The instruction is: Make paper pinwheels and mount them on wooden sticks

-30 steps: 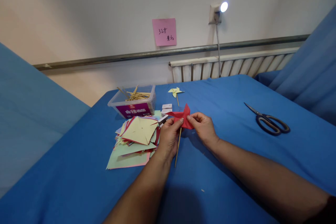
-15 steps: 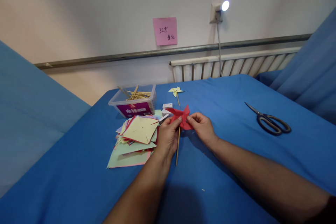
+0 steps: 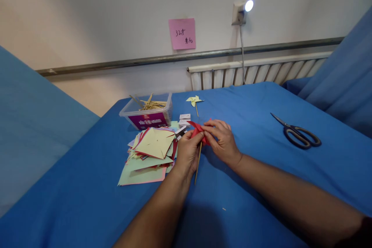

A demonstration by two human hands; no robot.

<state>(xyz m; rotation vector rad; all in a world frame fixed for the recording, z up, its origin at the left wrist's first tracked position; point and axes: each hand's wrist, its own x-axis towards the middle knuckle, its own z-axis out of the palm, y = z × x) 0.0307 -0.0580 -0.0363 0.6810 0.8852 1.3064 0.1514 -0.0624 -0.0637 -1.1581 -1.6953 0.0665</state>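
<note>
Between my hands is a red paper pinwheel, its blades partly covered by my fingers. My left hand grips it from the left, thumb pressed on the paper. From the right, my right hand pinches the paper near its middle, the index finger laid across the top. A thin wooden stick slants down below the red paper; its upper end is hidden behind the pinwheel and fingers. Beyond my hands lies a finished-looking pale yellow pinwheel on its own stick.
Left of my hands is a stack of cut paper squares. Behind it stands a clear plastic box of wooden sticks. Small white boxes sit near the pinwheel. Black-handled scissors lie at right on the blue cloth.
My right hand has shifted over the red pinwheel, its fingers now covering more of the centre and right blades. The pinwheel has turned slightly. My left hand still grips it.
</note>
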